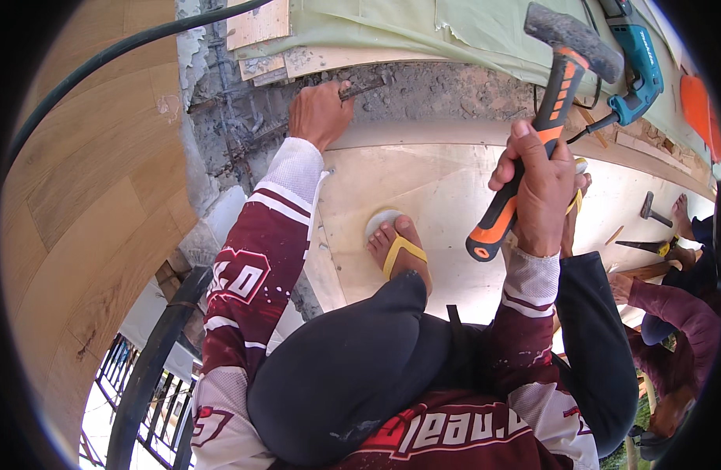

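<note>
My left hand (pixel 321 116) is closed around a steel chisel (pixel 366 87), a dark rod lying low and nearly level over a strip of broken grey concrete (pixel 447 98). Its left end points at chipped concrete where bars of rebar (pixel 235 117) show. Up on the right, my right hand (pixel 542 184) grips a sledge hammer (pixel 560 98) by its black and orange handle. The hammer's heavy, worn steel head is raised, apart from the chisel.
Under my sandalled foot (pixel 403 254) is a pale plywood board (pixel 454 168). A teal power drill (pixel 641 66) rests on green sheeting (pixel 360 27) at the far right. A small hammer (pixel 654 210), a handsaw (pixel 646 246) and another person (pixel 681 321) are to the right. A black cable (pixel 102 59) crosses the wood-look surface (pixel 86 196) at left.
</note>
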`<state>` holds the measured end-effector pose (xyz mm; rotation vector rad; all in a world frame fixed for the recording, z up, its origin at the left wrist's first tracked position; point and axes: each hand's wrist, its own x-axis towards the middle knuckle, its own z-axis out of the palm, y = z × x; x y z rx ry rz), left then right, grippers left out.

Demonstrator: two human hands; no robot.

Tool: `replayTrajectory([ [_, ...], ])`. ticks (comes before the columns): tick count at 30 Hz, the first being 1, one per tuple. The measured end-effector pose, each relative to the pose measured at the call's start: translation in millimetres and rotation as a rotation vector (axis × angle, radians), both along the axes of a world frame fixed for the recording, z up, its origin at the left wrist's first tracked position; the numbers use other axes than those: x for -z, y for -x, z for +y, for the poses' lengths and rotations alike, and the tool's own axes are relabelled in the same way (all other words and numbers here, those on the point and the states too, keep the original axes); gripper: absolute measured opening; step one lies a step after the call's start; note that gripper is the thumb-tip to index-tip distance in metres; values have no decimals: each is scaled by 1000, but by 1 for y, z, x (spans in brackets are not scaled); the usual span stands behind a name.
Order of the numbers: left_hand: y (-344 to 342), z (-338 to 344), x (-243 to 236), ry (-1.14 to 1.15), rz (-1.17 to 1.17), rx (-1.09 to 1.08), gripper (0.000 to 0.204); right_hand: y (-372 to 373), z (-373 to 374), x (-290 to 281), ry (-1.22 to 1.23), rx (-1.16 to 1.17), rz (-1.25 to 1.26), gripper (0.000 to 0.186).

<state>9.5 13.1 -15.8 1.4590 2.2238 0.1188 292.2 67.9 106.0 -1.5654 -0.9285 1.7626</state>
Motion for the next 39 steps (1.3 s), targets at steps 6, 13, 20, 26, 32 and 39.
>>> replayTrajectory([
  [6, -12, 0, -14, 5, -21, -32, 27, -15, 53, -47, -328, 485, 175, 17],
  [13, -13, -3, -10, -42, -18, 15, 27, 2, 19, -21, -180, 359, 123, 20],
  [20, -4, 2, -3, -6, 23, -10, 27, 1, 15, -12, -123, 320, 78, 20],
  [26, 0, 8, -3, 3, 25, -10, 27, -10, 50, -46, -243, 571, 156, 23],
  [32, -5, -7, -4, -34, -5, 0, 22, 49, -14, -8, 188, 113, -24, 16],
  [39, -3, -8, -7, -7, 6, 47, 22, -18, -10, 9, 52, 94, 172, 20],
])
